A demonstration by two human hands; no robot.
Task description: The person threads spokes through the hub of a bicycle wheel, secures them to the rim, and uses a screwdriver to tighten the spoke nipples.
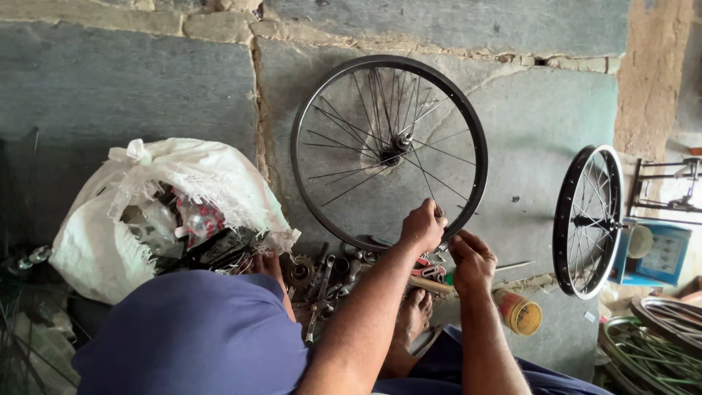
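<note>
Stone floor, cracked slabs; person seated, both hands at one wheel.

Two wheels: a large wheel (389, 152) flat mid-floor, a small wheel (589, 221) upright by the right edge. Left hand (423, 227) closed on the large wheel's near rim; right hand (472, 261) curled just beside it, what it holds unclear. One white sack (157, 212) left, one yellow can (518, 311), scattered tools (329, 274). Bare slab beyond the wheel.

Soft, even daylight, a bit dim; brighter toward the right wall (651, 80). Shadows faint, no glare. Wheel (389, 150) spokes sharp, far left corner dark and murky, edges slightly bowed.
</note>
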